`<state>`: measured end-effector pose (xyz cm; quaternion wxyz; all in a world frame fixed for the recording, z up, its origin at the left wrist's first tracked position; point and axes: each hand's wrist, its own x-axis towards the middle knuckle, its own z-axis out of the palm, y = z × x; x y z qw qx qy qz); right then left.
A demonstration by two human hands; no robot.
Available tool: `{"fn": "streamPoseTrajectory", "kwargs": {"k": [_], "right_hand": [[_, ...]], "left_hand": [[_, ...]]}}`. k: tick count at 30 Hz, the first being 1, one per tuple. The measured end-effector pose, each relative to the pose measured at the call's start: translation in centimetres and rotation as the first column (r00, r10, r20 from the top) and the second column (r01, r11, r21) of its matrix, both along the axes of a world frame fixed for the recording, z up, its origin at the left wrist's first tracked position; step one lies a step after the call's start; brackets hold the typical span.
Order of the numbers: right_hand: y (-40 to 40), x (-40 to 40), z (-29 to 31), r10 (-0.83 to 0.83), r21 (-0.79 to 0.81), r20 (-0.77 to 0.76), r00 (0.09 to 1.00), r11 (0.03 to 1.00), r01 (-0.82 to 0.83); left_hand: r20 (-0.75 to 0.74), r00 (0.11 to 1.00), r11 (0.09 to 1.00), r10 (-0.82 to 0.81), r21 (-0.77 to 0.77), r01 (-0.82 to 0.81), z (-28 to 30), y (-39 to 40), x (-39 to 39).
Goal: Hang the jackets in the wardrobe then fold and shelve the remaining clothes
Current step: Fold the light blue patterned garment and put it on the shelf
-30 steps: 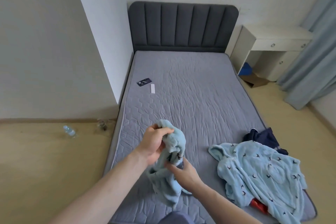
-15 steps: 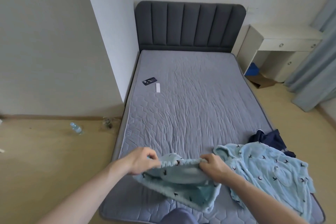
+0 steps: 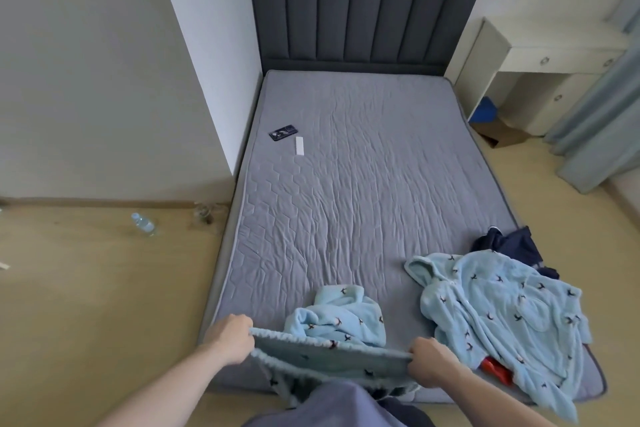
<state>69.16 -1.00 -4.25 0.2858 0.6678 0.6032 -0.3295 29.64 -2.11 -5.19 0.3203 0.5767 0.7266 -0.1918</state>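
Note:
I hold light blue fleece pyjama trousers (image 3: pixel 334 326) with a small dark bird print by their elastic waistband, stretched wide at the foot of the grey bed (image 3: pixel 363 166). My left hand (image 3: pixel 230 338) grips the waistband's left end, my right hand (image 3: pixel 431 362) its right end. The legs lie bunched on the mattress beyond the band. A matching light blue hooded top (image 3: pixel 502 315) lies crumpled at the bed's right corner, over a dark navy garment (image 3: pixel 512 244) and something red (image 3: pixel 495 369).
A dark phone (image 3: pixel 283 132) and a small white remote (image 3: pixel 299 146) lie on the mattress's left side. A plastic bottle (image 3: pixel 143 224) lies on the wooden floor to the left. A white desk (image 3: pixel 540 80), a cardboard box (image 3: pixel 502 135) and a blue-grey curtain (image 3: pixel 602 121) stand to the right.
My hands went from bunching the trousers together to pulling the waistband apart, then lowered toward me. The legs now lie on the mattress.

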Motion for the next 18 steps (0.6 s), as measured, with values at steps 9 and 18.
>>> {"fn": "streamPoseTrajectory", "kwargs": {"k": [9,18], "right_hand": [[21.1,-2.1,19.6,-0.093,0.647,-0.288,0.953,0.715,0.265],[29.8,-3.9,51.3,0.237,0.912,-0.375,0.896,-0.081,0.403]], "left_hand": [[0.739,0.519,0.714,0.429,0.074,-0.696,18.6,22.7,0.6],[0.668,0.737,0.118,-0.107,0.744,-0.657,53.6,31.0,1.0]]}}
